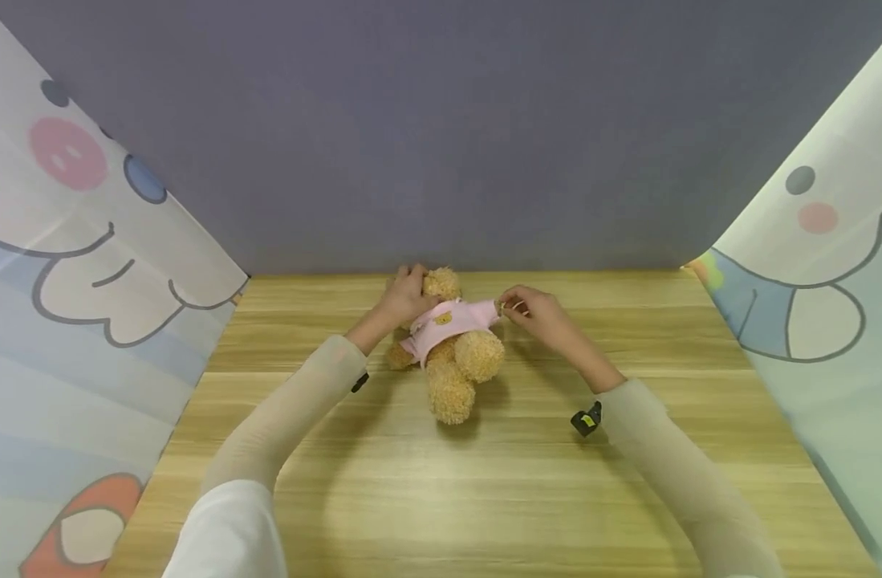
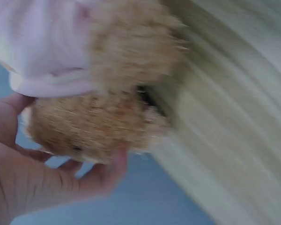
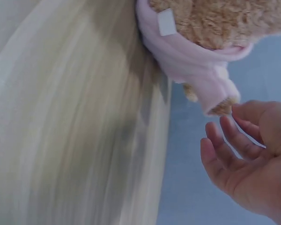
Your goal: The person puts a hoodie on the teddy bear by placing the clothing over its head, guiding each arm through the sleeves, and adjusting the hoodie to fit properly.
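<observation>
A curly tan teddy bear (image 1: 451,393) in a pink shirt (image 1: 469,315) lies on its back near the table's far edge, its feet toward me. My left hand (image 1: 404,295) holds the bear's head (image 2: 93,124) from the side, thumb and fingers curved round the fur in the left wrist view. With thumb and fingertips, my right hand (image 1: 534,311) pinches the small paw (image 3: 222,107) at the end of the sleeve, and that arm is stretched out to the right. A white tag (image 3: 166,22) shows at the shirt's hem.
The wood-grain table (image 1: 426,498) runs back to a grey wall panel (image 1: 455,136). Cartoon-printed curtains hang on the left (image 1: 22,337) and right (image 1: 845,385). A small black device (image 1: 587,419) sits by my right wrist.
</observation>
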The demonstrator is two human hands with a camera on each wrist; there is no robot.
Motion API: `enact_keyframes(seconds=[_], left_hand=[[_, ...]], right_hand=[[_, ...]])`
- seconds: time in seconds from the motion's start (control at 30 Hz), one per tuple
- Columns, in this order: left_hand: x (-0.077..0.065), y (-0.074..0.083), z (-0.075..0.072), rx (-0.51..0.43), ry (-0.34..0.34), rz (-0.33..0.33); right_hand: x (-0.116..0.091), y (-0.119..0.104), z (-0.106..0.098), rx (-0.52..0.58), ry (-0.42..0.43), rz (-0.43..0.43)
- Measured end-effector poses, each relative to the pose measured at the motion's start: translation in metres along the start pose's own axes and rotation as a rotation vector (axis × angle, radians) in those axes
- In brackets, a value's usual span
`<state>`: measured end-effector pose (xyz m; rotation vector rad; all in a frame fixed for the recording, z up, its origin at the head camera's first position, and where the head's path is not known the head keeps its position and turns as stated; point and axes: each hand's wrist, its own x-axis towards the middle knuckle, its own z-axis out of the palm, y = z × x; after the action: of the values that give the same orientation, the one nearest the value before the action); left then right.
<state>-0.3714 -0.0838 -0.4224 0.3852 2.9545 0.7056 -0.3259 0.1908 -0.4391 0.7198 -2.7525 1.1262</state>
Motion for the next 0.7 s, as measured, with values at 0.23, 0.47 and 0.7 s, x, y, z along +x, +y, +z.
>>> enact_keyframes(seconds=[0.23, 0.47, 0.7], left_hand=[[-0.015, 0.045, 0.004, 0.270, 0.051, 0.375], [-0.020, 0.060, 0.014, 0.274, -0.011, 0.420], [-0.025, 0.055, 0.016, 0.386, -0.052, 0.414]], right_hand=[[0.011, 0.004, 0.010, 0.005, -0.003, -0.028], [0.013, -0.005, 0.011, -0.023, -0.001, -0.131], [0.022, -0.012, 0.030, -0.212, 0.091, -0.226]])
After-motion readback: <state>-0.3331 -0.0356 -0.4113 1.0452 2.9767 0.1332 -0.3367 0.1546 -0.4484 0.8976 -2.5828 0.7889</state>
